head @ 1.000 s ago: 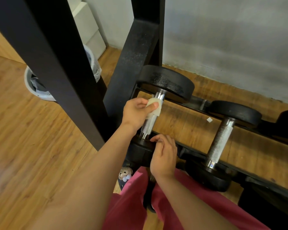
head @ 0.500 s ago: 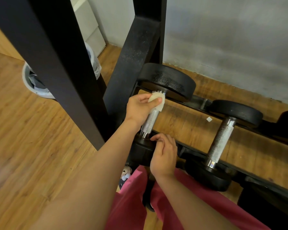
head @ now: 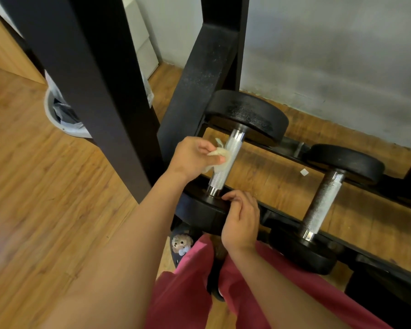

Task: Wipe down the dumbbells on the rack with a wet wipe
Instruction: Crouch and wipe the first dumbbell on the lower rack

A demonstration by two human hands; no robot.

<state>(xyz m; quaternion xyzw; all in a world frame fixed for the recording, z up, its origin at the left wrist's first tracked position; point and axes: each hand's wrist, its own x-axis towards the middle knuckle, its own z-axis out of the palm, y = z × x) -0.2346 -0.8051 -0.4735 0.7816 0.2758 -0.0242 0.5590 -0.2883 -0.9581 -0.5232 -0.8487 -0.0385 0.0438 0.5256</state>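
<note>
- far left is plain wood floor point(head: 33, 198), with a white bin point(head: 57, 119) lined with a bag peeking out from behind a fat black post point(head: 93, 91)
- behind that post, white boxes point(head: 140, 43) are stacked against the grey wall point(head: 330, 55)
- next over is the rack point(head: 199, 79), black and a bit dusty, with its upright leaning toward the wall
- left hand point(head: 190, 157) has the wipe point(head: 215, 153) bunched up and pinched between thumb and fingers, pressed on the left side of the dumbbell point(head: 220, 176) handle, roughly halfway along
- that dumbbell lies across the rack's rails at the left end, one black head by the wall, the other toward the person
- a little plush bear face point(head: 182, 243) shows under the near head; can't tell what it's attached to. Pink trousers point(head: 188, 281) fill the bottom
- right hand point(head: 241, 222) is on the near head, fingers curled over its edge and thumb on top close to the chrome collar, so it's got a proper hold
- a small white scrap point(head: 304, 172) sits on the wood between the two handles
- second dumbbell point(head: 323, 203) lies on the rails to the right, apart from the first, no hand on it, and its handle looks duller and darker
</note>
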